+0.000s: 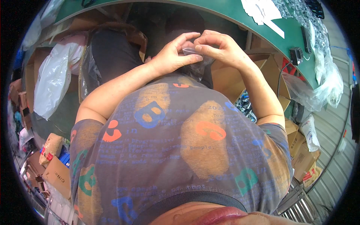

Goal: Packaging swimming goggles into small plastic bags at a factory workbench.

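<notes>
Close in front of my body, a small clear plastic bag [199, 68] hangs between my two hands, its top edge bunched at the fingers. My left hand [170, 56] is on the left, thumb and forefinger curved around the bag's upper edge. On the other side my right hand [222, 45] pinches the same edge with thumb and bent fingers, its fingertips close to the left ones. What the bag holds, if anything, cannot be made out.
A green table [236, 15] curves past the hands, with white papers [261, 15] and clear plastic wrap at its right. An open carton [258, 69] with shiny packets [245, 105] stands at right. A white plastic bag [54, 80] hangs over a box at left.
</notes>
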The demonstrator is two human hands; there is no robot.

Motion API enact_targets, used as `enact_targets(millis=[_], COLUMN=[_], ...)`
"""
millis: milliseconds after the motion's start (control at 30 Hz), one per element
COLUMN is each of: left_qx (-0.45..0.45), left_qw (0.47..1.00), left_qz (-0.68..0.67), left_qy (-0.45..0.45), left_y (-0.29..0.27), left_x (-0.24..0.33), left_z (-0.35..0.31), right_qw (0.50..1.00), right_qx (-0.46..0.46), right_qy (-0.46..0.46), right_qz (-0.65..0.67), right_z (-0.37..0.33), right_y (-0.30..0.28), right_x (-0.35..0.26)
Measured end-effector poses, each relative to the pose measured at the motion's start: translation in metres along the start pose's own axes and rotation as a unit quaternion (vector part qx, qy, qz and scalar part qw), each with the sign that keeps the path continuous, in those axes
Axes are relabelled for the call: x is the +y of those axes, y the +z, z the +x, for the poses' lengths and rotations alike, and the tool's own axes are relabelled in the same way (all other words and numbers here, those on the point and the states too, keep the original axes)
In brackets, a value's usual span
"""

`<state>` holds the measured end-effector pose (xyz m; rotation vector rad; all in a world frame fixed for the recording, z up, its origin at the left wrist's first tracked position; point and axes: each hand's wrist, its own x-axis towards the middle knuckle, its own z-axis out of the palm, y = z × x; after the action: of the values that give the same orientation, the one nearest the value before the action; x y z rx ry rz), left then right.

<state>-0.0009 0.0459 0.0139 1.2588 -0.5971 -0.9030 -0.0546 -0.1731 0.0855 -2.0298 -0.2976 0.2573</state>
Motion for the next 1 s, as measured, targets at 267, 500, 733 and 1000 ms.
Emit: enact_targets(millis=[267,500,733,1000], left_qx=[0.022,0.014,0.015,0.03], left_qw=[0.998,0.996,0.992,0.992], left_qz=[0.056,0.075,0.117,0.094], left_qy=[0.035,0.038,0.053,0.08], left_y=[0.003,0.004,0.002,0.003], left_x=[0.002,0.002,-0.003,-0.006], left_z=[0.002,0.003,0.004,0.006], right_qw=[0.994,0.967,0.968,0.954], right_qx=[-0.027,-0.037,-0.031,-0.014], right_qy=[-0.055,-0.117,-0.123,-0.143], right_qz=[-0.091,-0.222,-0.218,-0.264], right_z=[0.011,0.02,0.024,0.02], right_y=[0.0,0.003,0.008,0.012], right_x=[-0.01,-0.024,-0.024,-0.024])
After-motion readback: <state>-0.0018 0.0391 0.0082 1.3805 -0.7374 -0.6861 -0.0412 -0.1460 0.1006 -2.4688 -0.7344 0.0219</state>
